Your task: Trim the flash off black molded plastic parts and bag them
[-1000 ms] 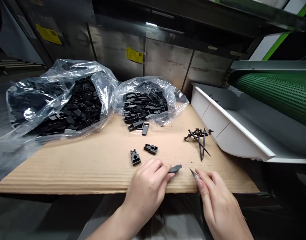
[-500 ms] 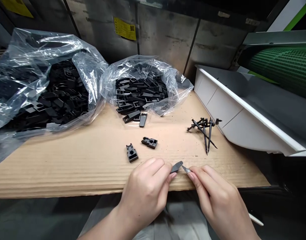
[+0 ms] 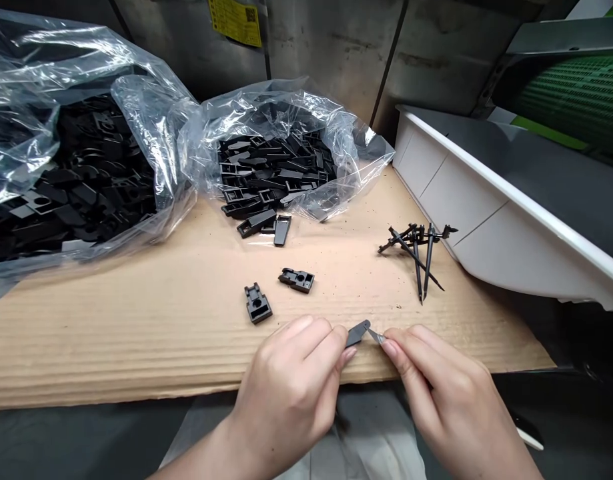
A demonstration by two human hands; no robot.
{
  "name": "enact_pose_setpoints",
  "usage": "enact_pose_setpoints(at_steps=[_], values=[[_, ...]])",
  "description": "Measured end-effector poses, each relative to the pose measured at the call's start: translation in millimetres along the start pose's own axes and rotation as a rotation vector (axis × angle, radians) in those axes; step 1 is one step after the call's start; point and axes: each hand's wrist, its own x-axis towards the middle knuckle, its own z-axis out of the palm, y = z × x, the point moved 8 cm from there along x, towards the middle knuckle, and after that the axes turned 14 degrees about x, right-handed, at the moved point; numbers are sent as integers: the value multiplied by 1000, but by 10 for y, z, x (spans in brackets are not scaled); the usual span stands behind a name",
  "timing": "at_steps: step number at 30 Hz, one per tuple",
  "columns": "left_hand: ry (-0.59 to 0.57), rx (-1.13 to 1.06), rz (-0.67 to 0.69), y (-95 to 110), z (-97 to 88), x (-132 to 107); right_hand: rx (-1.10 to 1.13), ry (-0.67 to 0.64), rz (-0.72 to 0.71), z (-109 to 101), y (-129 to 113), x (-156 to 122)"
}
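Note:
My left hand (image 3: 291, 383) pinches a flat black plastic part (image 3: 357, 333) between thumb and forefinger, its narrow tip with a small hole pointing right. In my right hand (image 3: 446, 380) is a craft knife (image 3: 375, 335); only its pointed silver blade shows, and its tip meets or nearly meets the end of the black part. The fingers hide the rest of the knife. Just beyond my left hand lie two black plastic housings, an upright one (image 3: 257, 303) and a sideways one (image 3: 297, 280).
A clear bag (image 3: 363, 143) of black parts stands at the back, a larger bag (image 3: 173, 143) to its left. Thin black spiky pieces (image 3: 417, 257) lie in a small pile at right. Beside them rises a white tray (image 3: 466, 207). Corrugated cardboard (image 3: 136, 333) covers the table.
The view has tilted down slightly, so things on the table sit a little differently in it. Both hands keep the same grips, with the blade still at the part's tip.

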Motion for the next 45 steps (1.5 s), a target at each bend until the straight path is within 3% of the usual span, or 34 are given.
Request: enact_pose_setpoints(at_steps=[4,10,18,23,27,31,36,45], values=[[-4,-6,15,3,-2,-1,-18,16,38,8,-2,21],[-1,-33,26,-13,-10,-24,-12,84,243,-24,94,63],[-13,-24,-1,-20,-14,-19,132,70,262,-55,117,26],[-167,-133,-84,-140,19,44,118,-6,123,-122,30,-26],[-262,-175,-158,-243,22,128,-91,-31,-66,-201,-92,-127],[-340,-148,-223,-298,73,160,-285,-61,-128,-178,-94,-182],[-347,-132,-228,-294,87,168,-376,26,-201,-208,-131,-185],[-330,-132,-219,-295,94,139,-474,-52,-265,-116,-281,-48]])
